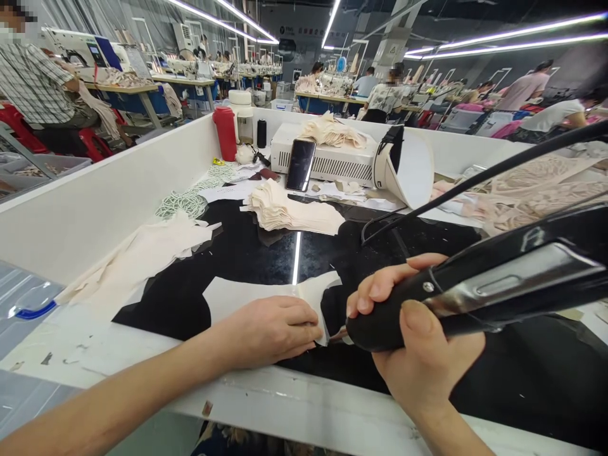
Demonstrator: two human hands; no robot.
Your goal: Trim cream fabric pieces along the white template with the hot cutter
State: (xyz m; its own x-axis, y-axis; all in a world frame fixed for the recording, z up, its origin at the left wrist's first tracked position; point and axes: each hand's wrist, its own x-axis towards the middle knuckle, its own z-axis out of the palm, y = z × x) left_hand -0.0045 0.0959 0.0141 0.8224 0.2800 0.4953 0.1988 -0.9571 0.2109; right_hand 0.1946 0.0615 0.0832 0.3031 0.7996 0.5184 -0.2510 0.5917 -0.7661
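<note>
In the head view, the left hand (273, 329) lies palm down at the near edge of the black work surface (247, 253), forearm reaching in from the lower left. Its fingers are flat and closed together, pressing on a pale fabric piece (266, 294) rather than gripping it. The right hand (418, 342) comes up from the lower right, clenched around the black handle of a corded cutting tool (475, 288); the thumb lies on top and the fingertips curl over the far side. The tool's tip sits just beside the left fingertips, at the right edge of the fabric piece.

Behind the hands, a stack of cut cream pieces (289, 212) rests on the black surface, with a loose cream cloth (147, 250) to the left and a coil of pale green cord (190, 199) near it. Farther back stand a white box unit (332, 161) with a phone (301, 164) leaning on it, a red bottle (225, 133) and a white cone-shaped shade (408, 168). The tool's black cable (498, 168) arcs across the right side.

The fabric piece is thin, flat and off-white, with a curved cut-out on its right end.
</note>
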